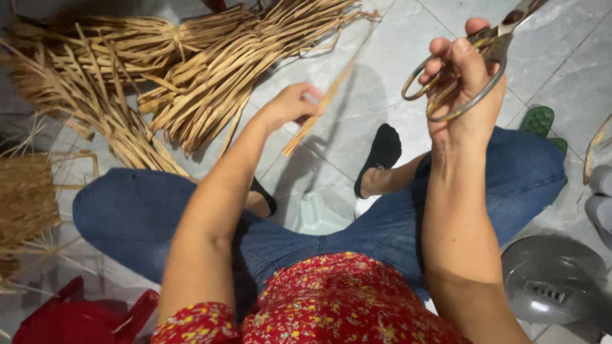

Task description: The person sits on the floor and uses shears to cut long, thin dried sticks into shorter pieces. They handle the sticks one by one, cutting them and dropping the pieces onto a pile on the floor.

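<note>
My left hand (290,105) is closed on a single thin tan reed strip (319,108) that slants from upper right down to lower left, out over the grey tiled floor. My right hand (462,83) is raised at the upper right and grips a pair of worn metal scissors (468,64) by the loops, with the blades pointing up and right out of view. The hands are apart, and the strip does not touch the scissors. I sit cross-legged in blue jeans, black socks and a red flowered top.
Tied bundles of dried reed strips (191,70) lie on the floor at the upper left. A woven straw piece (25,197) sits at the left edge. A red plastic stool (76,318) is at the lower left, a grey fan base (554,280) at the lower right, a green sandal (539,121) at the right.
</note>
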